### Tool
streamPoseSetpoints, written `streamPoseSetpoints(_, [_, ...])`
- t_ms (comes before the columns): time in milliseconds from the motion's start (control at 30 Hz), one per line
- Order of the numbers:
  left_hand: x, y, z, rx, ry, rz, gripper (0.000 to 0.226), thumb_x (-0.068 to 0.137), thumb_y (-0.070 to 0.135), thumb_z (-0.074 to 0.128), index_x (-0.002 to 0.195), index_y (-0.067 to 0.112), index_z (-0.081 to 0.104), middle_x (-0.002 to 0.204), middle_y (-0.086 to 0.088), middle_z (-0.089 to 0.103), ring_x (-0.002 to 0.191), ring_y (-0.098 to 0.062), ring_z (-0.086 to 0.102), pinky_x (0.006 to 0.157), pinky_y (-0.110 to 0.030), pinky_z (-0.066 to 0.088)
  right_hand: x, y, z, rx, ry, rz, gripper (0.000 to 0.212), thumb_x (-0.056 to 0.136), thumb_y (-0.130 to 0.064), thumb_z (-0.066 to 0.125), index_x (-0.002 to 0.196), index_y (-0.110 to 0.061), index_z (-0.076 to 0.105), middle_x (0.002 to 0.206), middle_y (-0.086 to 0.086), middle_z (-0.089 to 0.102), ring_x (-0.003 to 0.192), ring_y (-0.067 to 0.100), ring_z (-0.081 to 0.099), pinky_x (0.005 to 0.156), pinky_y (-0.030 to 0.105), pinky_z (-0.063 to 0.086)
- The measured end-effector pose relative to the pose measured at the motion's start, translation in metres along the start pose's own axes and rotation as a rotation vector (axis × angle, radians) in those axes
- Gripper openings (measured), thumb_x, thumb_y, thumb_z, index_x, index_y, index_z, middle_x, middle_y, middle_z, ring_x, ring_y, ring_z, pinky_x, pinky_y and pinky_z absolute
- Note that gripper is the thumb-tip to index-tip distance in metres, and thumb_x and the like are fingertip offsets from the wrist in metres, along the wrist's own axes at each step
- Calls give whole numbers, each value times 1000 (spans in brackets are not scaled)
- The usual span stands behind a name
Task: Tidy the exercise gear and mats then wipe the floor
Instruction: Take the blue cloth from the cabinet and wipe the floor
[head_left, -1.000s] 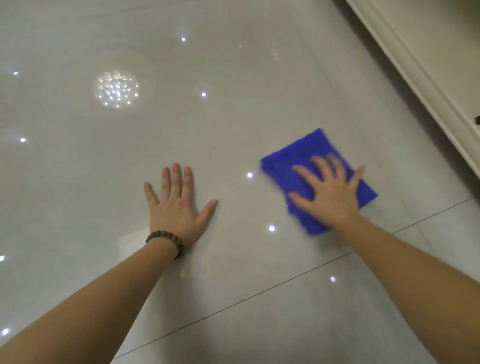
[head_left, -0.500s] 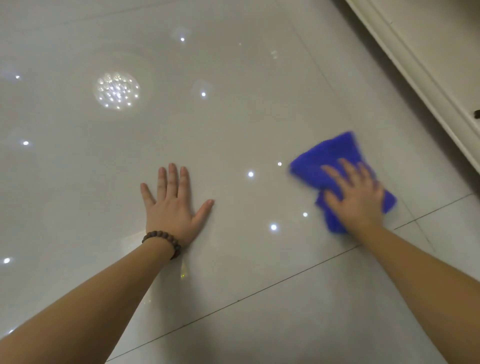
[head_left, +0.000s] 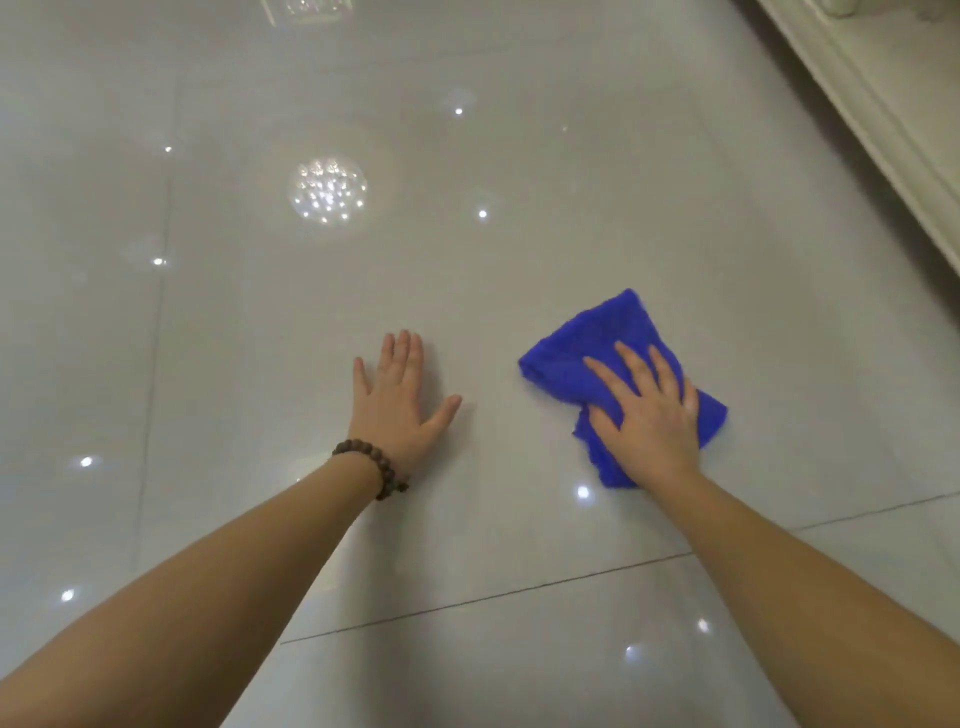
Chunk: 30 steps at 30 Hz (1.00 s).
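A folded blue cloth (head_left: 587, 353) lies flat on the glossy pale tiled floor (head_left: 571, 208). My right hand (head_left: 647, 418) presses down on the cloth's near half with fingers spread. To its left, about a hand's width from the cloth, my left hand (head_left: 395, 402) rests palm-down on the bare tile, fingers apart, a brown bead bracelet on its wrist. No exercise gear or mats are in view.
A cream moulded baseboard or furniture base (head_left: 852, 104) runs along the right edge, from the top to mid-right. Dark grout lines (head_left: 493, 597) cross the floor near me and run up the left side. Ceiling lights reflect as bright spots on the tiles.
My right hand slid the cloth to the right, then back toward the left. The view has tilted up slightly, so both hands sit lower in frame. The left hand stays planted.
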<state>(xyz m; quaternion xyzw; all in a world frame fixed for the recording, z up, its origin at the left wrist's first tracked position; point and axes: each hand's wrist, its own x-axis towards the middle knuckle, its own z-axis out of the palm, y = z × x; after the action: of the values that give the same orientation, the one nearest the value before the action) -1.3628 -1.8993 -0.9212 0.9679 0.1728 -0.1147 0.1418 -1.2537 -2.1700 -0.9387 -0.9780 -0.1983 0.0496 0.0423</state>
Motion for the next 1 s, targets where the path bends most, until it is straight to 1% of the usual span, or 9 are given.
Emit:
streamPoseSetpoints(167, [-92, -101, 1, 70, 101, -434, 99, 80, 72, 6, 152, 5, -7, 161, -12, -11, 147, -23, -16, 117, -53, -10, 10, -29, -10, 173, 6, 574, 56, 93, -51, 39, 147, -41, 26, 159, -5, 14, 145, 28, 5, 113, 59, 9])
streamPoseSetpoints(333, [-162, -152, 15, 49, 0, -711, 103, 77, 75, -3, 151, 4, -10, 160, -16, -13, 147, -28, -15, 116, -58, -4, -27, -233, 32, 55, 10, -326, 57, 85, -53, 42, 140, -41, 39, 152, -3, 35, 142, 32, 23, 108, 56, 16])
streamPoseSetpoints(433, [-191, -170, 22, 39, -4, -729, 102, 75, 75, -9, 151, 7, -14, 159, -15, -17, 146, -27, -18, 116, -58, -5, -11, -247, 31, -51, -74, -767, 59, 80, -57, 34, 138, -43, 43, 149, -5, 40, 139, 30, 32, 104, 57, 31])
streamPoseSetpoints(500, [-212, -184, 25, 30, -6, -763, 102, 75, 76, -12, 150, 8, -18, 158, -14, -21, 145, -26, -21, 116, -59, -5, 19, -224, 25, -51, -26, -648, 59, 81, -56, 34, 138, -43, 42, 149, -4, 39, 139, 30, 32, 103, 56, 31])
streamPoseSetpoints(667, [-225, -196, 32, 11, 24, -760, 97, 82, 76, -1, 150, 8, -16, 158, -14, -19, 145, -26, -22, 113, -62, -7, 52, -250, 12, 158, -61, 122, 55, 92, -48, 40, 146, -38, 31, 158, -2, 19, 145, 31, 9, 112, 60, 12])
streamPoseSetpoints(767, [-225, -199, 37, 19, 30, -734, 96, 85, 75, 3, 151, 7, -11, 159, -15, -14, 146, -27, -19, 112, -64, -5, -12, -351, 34, 113, -8, -322, 57, 89, -48, 45, 144, -39, 34, 156, -2, 26, 144, 32, 16, 111, 57, 15])
streamPoseSetpoints(867, [-225, -202, 37, 6, 50, -730, 96, 85, 75, 3, 151, 6, -6, 160, -16, -8, 147, -27, -14, 112, -66, -3, -48, -394, 49, -37, -171, -899, 57, 89, -56, 34, 144, -45, 27, 156, -7, 24, 145, 28, 14, 111, 54, 15])
streamPoseSetpoints(933, [-226, -202, 36, -12, 38, -722, 96, 84, 76, 2, 150, 7, -11, 160, -15, -10, 147, -27, -16, 112, -66, -4, -14, -384, 43, -29, -138, -978, 57, 85, -56, 31, 140, -45, 37, 152, -6, 34, 142, 28, 26, 108, 55, 26])
streamPoseSetpoints(1000, [-226, -201, 36, -28, 30, -710, 97, 84, 76, 5, 149, 7, -15, 159, -15, -16, 146, -26, -22, 111, -65, -7, 31, -363, 38, -43, -84, -752, 54, 88, -54, 35, 141, -44, 36, 153, -5, 32, 142, 28, 25, 108, 53, 25])
